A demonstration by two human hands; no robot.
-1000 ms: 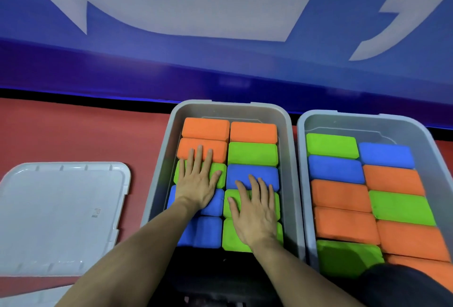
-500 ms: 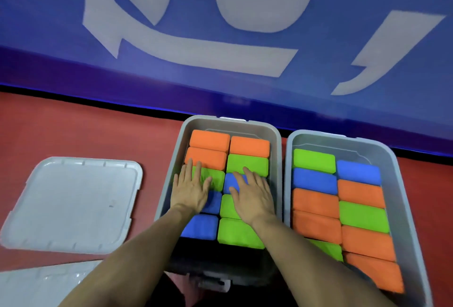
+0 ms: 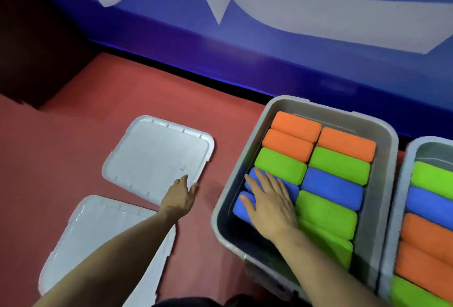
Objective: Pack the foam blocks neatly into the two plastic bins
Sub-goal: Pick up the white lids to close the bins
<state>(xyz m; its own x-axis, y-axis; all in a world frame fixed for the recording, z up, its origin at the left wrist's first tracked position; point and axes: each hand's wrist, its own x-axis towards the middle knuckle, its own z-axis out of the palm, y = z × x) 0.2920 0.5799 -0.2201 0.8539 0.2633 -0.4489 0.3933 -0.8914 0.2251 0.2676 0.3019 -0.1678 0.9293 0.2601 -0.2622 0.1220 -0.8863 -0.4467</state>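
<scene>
My left grip (image 3: 182, 192) reached flat-fingered to the near corner of the far lid (image 3: 157, 157), holding nothing; my right grip (image 3: 267, 199) lay spread on the blue blocks (image 3: 291, 188) in the left bin (image 3: 247, 159). The foam blocks (image 3: 338, 162) sat in tidy rows there and in the right bin (image 3: 402, 184) beside it. Best, I judged, to pinch the lid's edge firmly while steadying the bin. Red floor (image 3: 122, 91) lay left of the bin, a blue wall (image 3: 245, 44) beyond.
</scene>
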